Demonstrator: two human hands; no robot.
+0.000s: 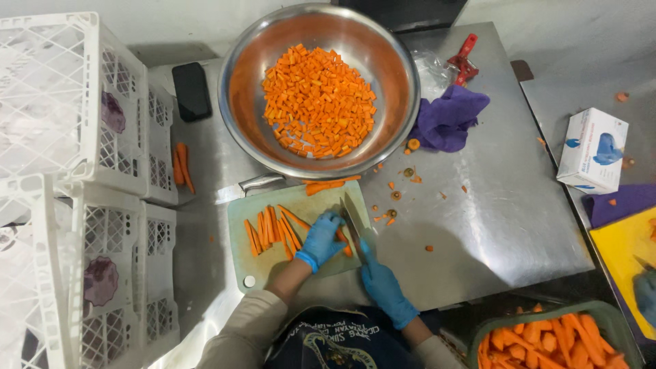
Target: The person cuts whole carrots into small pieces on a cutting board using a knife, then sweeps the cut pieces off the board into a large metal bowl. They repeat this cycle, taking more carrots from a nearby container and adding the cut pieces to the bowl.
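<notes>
Both my hands wear blue gloves. My left hand (pixel 322 239) presses down on a carrot stick (pixel 344 240) on the pale green cutting board (pixel 273 266). My right hand (pixel 384 288) grips the handle of a knife (pixel 352 217) whose blade stands on the board right beside my left fingers. More carrot sticks (pixel 270 229) lie in a row on the board's left half. Beyond the board stands a large steel bowl (pixel 239 102) holding several diced carrot pieces (pixel 318 101).
White plastic crates (pixel 82 171) are stacked at the left, with whole carrots (pixel 181 166) beside them. A black phone (pixel 191 91), a purple cloth (pixel 447 117), a red peeler (pixel 463 60) and a glove box (pixel 593 150) lie around. A green tub of carrots (pixel 547 338) sits at lower right.
</notes>
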